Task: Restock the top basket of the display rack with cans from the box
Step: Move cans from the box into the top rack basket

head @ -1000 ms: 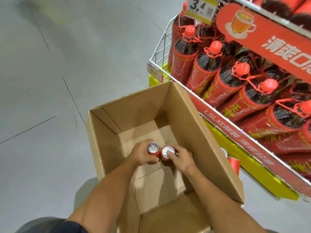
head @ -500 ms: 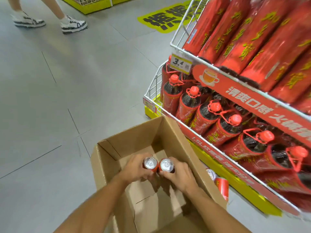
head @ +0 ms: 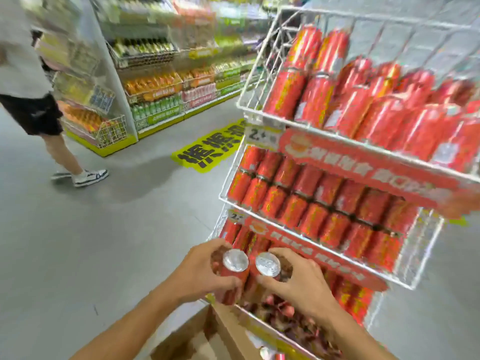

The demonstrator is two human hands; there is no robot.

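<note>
My left hand [head: 201, 271] grips a red can [head: 235, 266] with a silver top. Beside it my right hand [head: 298, 284] grips a second red can [head: 267, 265]. Both cans are upright, side by side, held in front of the lower tiers of the white wire display rack. The top basket [head: 255, 66] stands above and to the right, holding several red cans lying on their sides, with bare wire at its back. The cardboard box [head: 215, 336] shows only partly at the bottom edge, below my forearms. The view is blurred.
Two lower rack baskets [head: 228, 178] are packed with red cans behind red banners. A person [head: 31, 81] in dark shorts and sneakers walks at the left. Store shelves [head: 155, 81] with goods line the back. A yellow floor sticker [head: 207, 149] lies on the grey floor.
Both hands have lifted the two cans out of the box and up in front of the rack. The camera has tilted upward, bringing the top basket and the aisle into view.
</note>
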